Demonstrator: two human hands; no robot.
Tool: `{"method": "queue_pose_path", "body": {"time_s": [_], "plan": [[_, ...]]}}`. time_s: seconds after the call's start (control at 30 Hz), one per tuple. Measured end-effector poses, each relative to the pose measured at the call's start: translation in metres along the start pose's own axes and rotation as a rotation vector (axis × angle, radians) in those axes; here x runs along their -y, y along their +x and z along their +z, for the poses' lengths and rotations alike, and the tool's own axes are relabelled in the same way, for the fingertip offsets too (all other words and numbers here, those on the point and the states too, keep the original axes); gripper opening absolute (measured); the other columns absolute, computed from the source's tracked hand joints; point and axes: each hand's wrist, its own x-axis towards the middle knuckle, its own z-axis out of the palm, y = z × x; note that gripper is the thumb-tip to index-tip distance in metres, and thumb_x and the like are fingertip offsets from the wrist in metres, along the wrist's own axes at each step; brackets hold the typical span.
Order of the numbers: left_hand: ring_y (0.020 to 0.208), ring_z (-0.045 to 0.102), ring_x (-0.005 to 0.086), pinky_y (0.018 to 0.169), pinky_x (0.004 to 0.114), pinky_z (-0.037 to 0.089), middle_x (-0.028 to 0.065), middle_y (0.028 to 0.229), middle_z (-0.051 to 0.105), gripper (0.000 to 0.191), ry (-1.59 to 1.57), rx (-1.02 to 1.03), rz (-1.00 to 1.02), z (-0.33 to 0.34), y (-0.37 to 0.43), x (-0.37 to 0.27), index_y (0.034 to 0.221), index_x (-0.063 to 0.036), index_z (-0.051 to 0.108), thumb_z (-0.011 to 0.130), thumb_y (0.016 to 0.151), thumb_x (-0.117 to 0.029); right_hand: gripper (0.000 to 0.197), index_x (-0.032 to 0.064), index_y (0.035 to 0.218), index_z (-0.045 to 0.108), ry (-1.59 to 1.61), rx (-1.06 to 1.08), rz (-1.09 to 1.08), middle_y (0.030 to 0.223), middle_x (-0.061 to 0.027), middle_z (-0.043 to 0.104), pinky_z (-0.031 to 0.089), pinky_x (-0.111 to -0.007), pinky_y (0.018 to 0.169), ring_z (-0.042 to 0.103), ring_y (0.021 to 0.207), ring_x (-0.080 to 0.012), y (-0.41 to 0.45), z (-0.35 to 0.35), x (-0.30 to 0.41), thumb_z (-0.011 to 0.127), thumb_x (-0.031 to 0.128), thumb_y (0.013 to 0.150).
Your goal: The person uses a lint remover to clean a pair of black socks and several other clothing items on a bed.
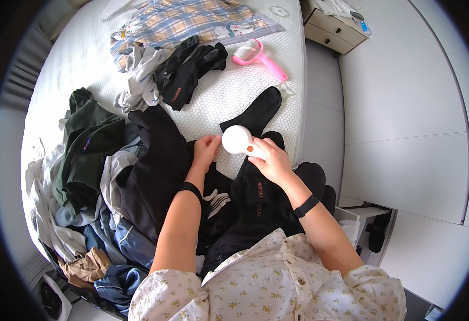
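Note:
My right hand [272, 159] is closed around the handle of a white handheld device with a round head [236, 140], perhaps a fabric shaver. The head hovers over or rests on a black sock [258, 110] laid on the white quilted mattress [202, 116]. Just left of the device is my left hand [207, 150], its thumb and fingertips together near the sock's cuff; whether they pinch anything is hidden. More black socks with orange lettering [260, 192] lie on my lap, below my right hand.
A pink lint roller [266, 60] lies beyond the sock. Black socks [192, 72], pale socks [142, 76] and a plaid blanket [186, 20] are further back. Piled clothes [94, 160] cover the left side. An open drawer [351, 216] and a beige cabinet [335, 28] stand at right.

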Motion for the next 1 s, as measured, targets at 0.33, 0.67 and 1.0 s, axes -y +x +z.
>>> {"method": "queue_pose_path", "body": {"time_s": [0.33,0.67,1.0], "plan": [[0.057,0.043,0.0015,0.052,0.020,0.031,-0.0086,0.068,0.051,0.019,-0.006,0.118,0.220,0.011,0.000,0.016,0.100,-0.0035,0.064,0.066,0.082,0.002,0.047,0.0022,0.121,0.059,0.165,-0.018,0.033,0.103,-0.0126,0.064,0.052,-0.038,0.077,0.066,0.091,-0.0320,0.004,0.003,-0.015,0.076,0.022,0.081],[0.048,0.032,-0.0003,0.044,0.020,0.021,-0.0104,0.063,0.044,0.005,-0.075,-0.099,0.201,0.026,0.002,0.012,0.099,-0.0095,0.057,0.056,0.096,-0.007,0.052,-0.0036,0.125,0.057,0.271,-0.129,0.181,0.121,-0.0165,0.064,0.048,-0.036,0.096,0.064,0.110,-0.0272,0.043,-0.052,-0.090,0.077,0.017,0.082],[0.041,0.027,0.0019,0.038,0.021,0.018,-0.0096,0.058,0.037,0.004,-0.226,-0.056,-0.060,0.020,-0.001,-0.013,0.096,-0.0134,0.052,0.055,0.096,-0.011,0.052,0.0008,0.122,0.060,0.097,0.120,-0.066,0.110,-0.0144,0.064,0.050,-0.040,0.088,0.063,0.104,-0.0329,0.037,-0.042,-0.058,0.079,0.017,0.076]]}}
